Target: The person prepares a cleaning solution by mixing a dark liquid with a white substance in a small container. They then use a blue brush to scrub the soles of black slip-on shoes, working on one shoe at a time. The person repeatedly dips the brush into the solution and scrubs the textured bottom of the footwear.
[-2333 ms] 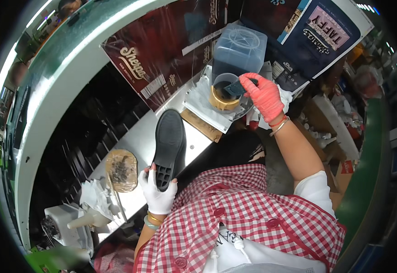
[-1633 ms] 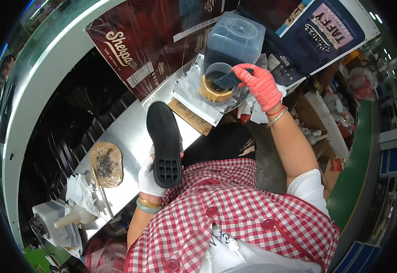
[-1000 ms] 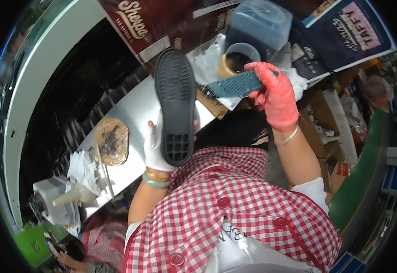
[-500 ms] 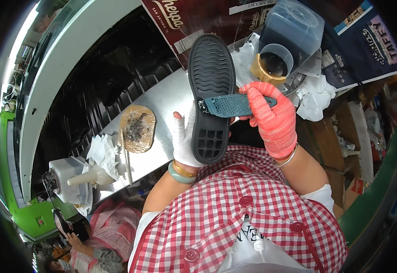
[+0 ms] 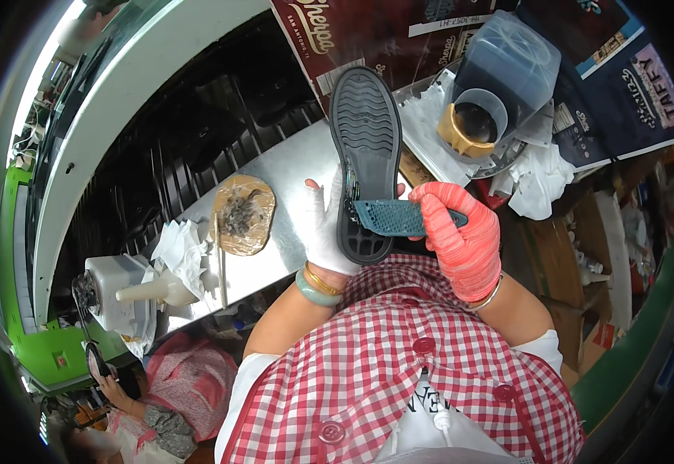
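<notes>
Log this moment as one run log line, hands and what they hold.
left hand: white glove, holds black shoe sole tread up | right hand: red glove, presses blue brush across sole heel | behind: glue pot

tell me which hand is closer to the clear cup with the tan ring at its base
Right. The right hand, in a red glove, grips a teal brush just below the cup. The left hand, in a white glove, holds the black sole farther off.

One head-worn fisheye view — looking steeply down, close over the metal bench [image 5: 290,166] — edges bending.
</notes>
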Demonstrator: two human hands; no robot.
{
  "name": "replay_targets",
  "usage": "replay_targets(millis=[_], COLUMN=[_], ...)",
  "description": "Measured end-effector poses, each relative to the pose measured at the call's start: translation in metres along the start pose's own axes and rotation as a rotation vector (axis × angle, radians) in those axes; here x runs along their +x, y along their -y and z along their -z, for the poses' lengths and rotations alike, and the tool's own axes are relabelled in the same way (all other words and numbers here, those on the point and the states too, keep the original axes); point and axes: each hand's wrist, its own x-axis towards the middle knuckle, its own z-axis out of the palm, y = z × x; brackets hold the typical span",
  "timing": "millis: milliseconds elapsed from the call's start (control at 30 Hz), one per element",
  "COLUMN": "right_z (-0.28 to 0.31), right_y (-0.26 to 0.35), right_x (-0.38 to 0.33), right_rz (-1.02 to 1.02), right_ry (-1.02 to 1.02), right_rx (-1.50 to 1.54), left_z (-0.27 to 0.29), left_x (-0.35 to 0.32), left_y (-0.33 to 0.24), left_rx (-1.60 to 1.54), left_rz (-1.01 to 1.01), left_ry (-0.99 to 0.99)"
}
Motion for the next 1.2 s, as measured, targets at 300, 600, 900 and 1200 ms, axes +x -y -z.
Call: replay_targets(millis=[300,600,900,1200], right_z=[-0.003,-0.003,-0.002,-0.016], right_y=[0.004,0.007,0.016,0.044], right_x=[-0.014,-0.018,-0.006,0.019], right_rz=[0.031,0.201,0.16,-0.224], right_ry=[0.056,0.162,0.398,0.626], right_rx=[-0.099,-0.231,-0.261,-0.277], left_z=[0.002,-0.001,-0.006,0.003], left_x=[-0.001,-0.007,-0.016,-0.02], left_y=[-0.001,-0.005,-0.019,-0.033], left_rx=[-0.004,0.035,0.007,0.169], left_rz=[0.026,0.047,0.201,0.367], left_ry=[0.027,0.072,0.022,0.002])
